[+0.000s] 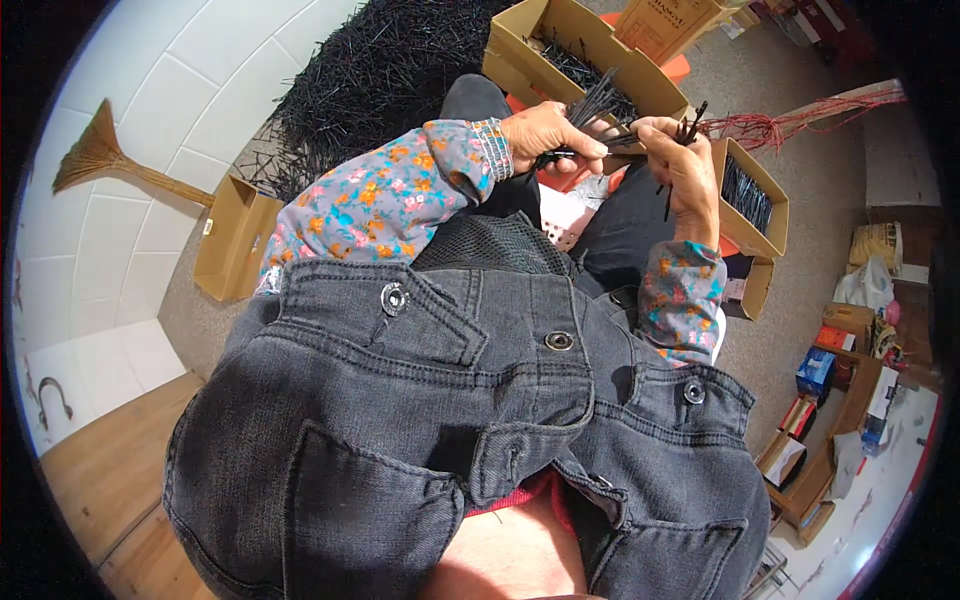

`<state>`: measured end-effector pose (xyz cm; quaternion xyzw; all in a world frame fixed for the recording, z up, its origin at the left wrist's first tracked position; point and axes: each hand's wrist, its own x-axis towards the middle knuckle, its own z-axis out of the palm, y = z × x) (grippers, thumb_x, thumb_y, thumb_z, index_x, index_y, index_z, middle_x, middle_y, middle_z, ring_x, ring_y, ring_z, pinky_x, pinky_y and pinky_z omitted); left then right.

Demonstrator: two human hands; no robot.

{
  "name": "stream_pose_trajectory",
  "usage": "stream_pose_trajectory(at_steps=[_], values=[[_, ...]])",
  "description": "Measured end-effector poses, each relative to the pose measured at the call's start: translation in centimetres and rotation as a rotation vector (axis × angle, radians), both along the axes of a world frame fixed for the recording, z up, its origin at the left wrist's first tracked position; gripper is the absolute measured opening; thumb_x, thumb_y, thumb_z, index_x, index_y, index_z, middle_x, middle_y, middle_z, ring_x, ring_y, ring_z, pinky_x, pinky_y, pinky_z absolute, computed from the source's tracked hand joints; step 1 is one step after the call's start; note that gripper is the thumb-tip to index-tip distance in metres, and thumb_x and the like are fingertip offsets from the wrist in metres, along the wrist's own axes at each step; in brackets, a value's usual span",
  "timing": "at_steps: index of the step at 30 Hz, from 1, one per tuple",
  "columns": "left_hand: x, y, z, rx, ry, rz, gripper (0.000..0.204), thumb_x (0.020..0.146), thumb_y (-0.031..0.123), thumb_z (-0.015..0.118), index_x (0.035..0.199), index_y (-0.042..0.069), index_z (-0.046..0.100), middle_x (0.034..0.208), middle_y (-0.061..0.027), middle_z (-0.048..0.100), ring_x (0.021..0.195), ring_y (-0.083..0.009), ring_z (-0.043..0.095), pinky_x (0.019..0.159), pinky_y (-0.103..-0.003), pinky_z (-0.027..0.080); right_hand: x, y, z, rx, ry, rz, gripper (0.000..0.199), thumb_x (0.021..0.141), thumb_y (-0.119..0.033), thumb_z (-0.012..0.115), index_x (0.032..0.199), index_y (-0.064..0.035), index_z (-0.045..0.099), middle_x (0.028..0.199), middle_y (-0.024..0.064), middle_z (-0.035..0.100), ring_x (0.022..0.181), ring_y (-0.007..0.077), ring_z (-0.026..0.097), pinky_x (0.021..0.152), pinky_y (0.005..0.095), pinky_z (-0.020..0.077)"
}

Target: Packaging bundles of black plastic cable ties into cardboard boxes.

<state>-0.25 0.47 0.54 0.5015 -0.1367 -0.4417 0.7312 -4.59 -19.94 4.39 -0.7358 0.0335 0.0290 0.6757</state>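
Note:
My left hand [545, 132] is closed round a bundle of thin black strips [600, 97], which fan upward past its fingers. Close beside it, my right hand [682, 172] pinches a few dark strips [692, 122] that poke out above and below the fingers. The two hands nearly meet at the fingertips, and a strip seems to span the gap between them. Just beyond the hands stands a long cardboard box [520, 48] with more black strips inside. Right of my right hand, another cardboard box [768, 240] holds dark strips lying lengthwise.
A big heap of black strips [370, 85] covers the floor at the far left. Red strands [780, 128] lie along a ledge at the right. Left of me are a cardboard box [222, 245] and a straw broom [100, 150]. A wooden shelf [830, 450] with small boxes stands far right.

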Motion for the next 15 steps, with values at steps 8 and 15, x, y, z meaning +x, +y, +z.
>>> stream_pose_trajectory(at_steps=[8, 15], values=[[-0.02, 0.02, 0.00, -0.036, -0.009, 0.015, 0.032, 0.077, 0.011, 0.065, 0.106, 0.006, 0.054, 0.071, -0.0062, 0.062, 0.044, -0.0046, 0.047, 0.036, -0.017, 0.033, -0.14, 0.18, -0.01, 0.117, 0.002, 0.056, 0.018, 0.073, -0.008, 0.062, 0.090, -0.0004, 0.063, 0.054, -0.0059, 0.047, 0.041, 0.0013, 0.032, 0.038, 0.0182, 0.0175], [0.21, -0.01, -0.31, -0.108, -0.017, 0.029, 0.026, 0.077, 0.008, 0.064, 0.100, 0.002, 0.055, 0.071, -0.0087, 0.062, 0.044, -0.0062, 0.047, 0.038, -0.018, 0.035, 0.15, -0.08, -0.29, 0.175, -0.009, 0.056, 0.017, 0.077, -0.010, 0.061, 0.091, -0.0006, 0.062, 0.055, -0.0059, 0.046, 0.041, 0.0012, 0.032, 0.037, 0.0186, 0.0188]])
